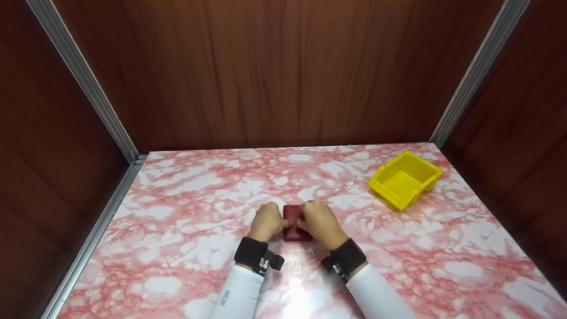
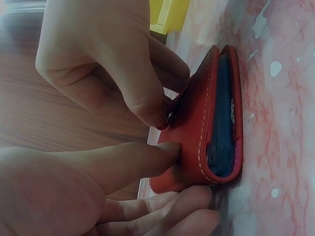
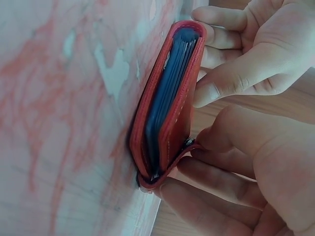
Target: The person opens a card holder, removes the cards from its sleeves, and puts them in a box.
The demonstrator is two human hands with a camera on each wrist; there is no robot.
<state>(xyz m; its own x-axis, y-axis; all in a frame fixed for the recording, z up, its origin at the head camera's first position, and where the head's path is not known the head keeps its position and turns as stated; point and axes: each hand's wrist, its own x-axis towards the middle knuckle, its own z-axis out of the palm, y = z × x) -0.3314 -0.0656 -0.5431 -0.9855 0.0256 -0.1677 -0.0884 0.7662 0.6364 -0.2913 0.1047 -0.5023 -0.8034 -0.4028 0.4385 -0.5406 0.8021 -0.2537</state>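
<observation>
A red leather card wallet [image 1: 297, 235] lies on the table between both hands. My left hand [image 1: 268, 220] holds its left side, the thumb pressing on the upper cover and the fingers by the folded spine. On the other side, my right hand [image 1: 320, 222] pinches the closing strap [image 3: 170, 172] between thumb and fingers. A small metal snap [image 3: 188, 141] shows at the strap's end, close to the cover. Dark blue inner sleeves [image 3: 170, 93] fill the wallet, seen from its end in the right wrist view. Pale stitching runs along the cover's edge.
A yellow plastic bin [image 1: 405, 180] stands at the back right of the red-and-white marbled table [image 1: 186, 274]. Brown wood-grain panels [image 1: 283, 75] close off the back and both sides, with metal rails [image 1: 84, 79] at the corners.
</observation>
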